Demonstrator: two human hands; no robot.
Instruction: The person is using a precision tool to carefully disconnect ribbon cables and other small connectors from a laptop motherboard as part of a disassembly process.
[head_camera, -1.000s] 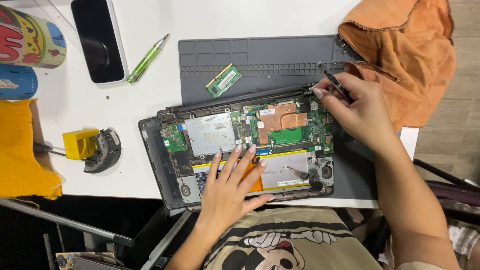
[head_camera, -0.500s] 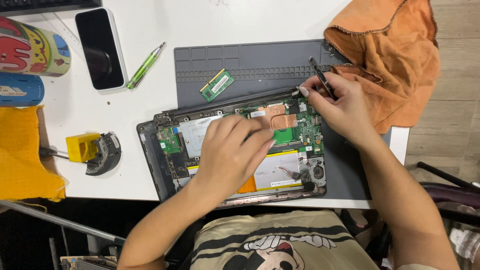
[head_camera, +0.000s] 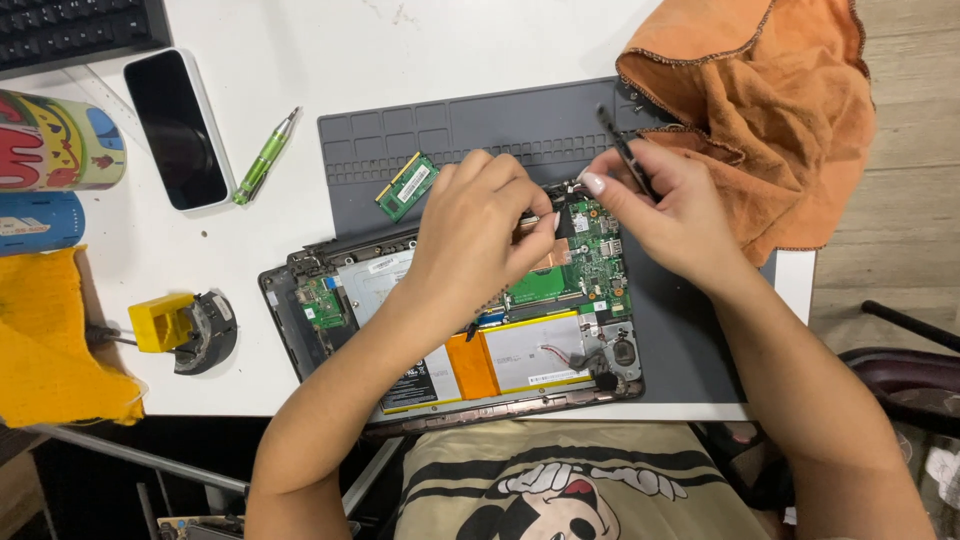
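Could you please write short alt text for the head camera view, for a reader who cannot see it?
A person's left hand rests on the circuit board of an opened laptop, while the right hand holds dark tweezers beside it. The laptop lies on a grey work mat on a white table, with a loose memory module, a green pen, a phone and an orange cloth around it.

Dark phone screen (head_camera: 176, 130) upper left; white battery label (head_camera: 535, 352).

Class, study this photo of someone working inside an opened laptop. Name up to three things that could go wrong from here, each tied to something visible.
1. The left hand rests bare on the laptop internals, so it might smudge or stress the green circuit board.
2. The dark tool in the right hand could slip and scratch parts.
3. The loose memory module on the grey mat could get knocked by an arm.
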